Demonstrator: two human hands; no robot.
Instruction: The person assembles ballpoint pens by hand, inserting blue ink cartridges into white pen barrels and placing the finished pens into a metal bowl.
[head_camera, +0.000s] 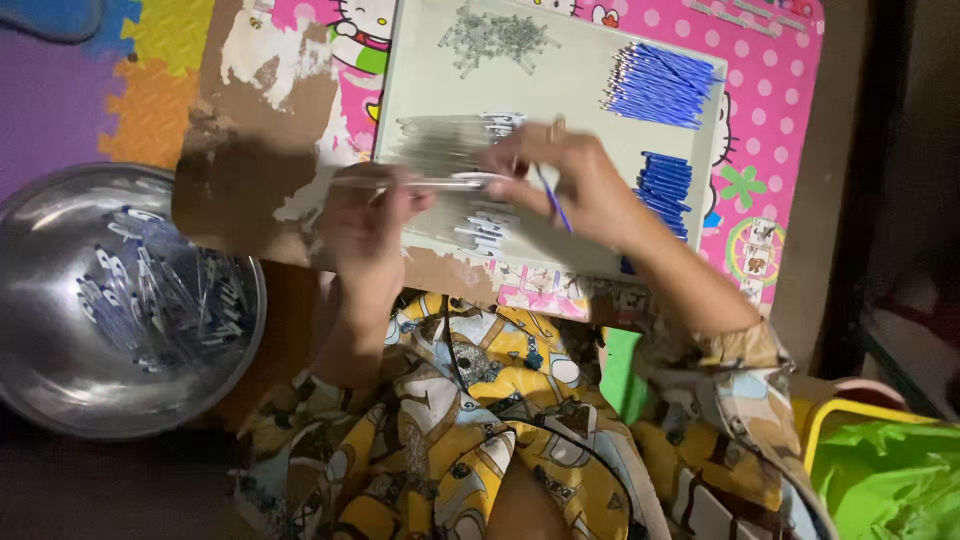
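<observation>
Over the pale tray (420, 60), hands (365, 225) hold pen parts (440, 183).

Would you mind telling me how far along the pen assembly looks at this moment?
Done: many finished pens lie in the metal bowl. In hand: the left hand holds a clear barrel, the right hand a blue refill. Left: barrels, blue refills and small parts on the tray.

Dim indoor light brightens only the white tray (420, 60), while frame corners fall dark and the hands blur softly.
</observation>
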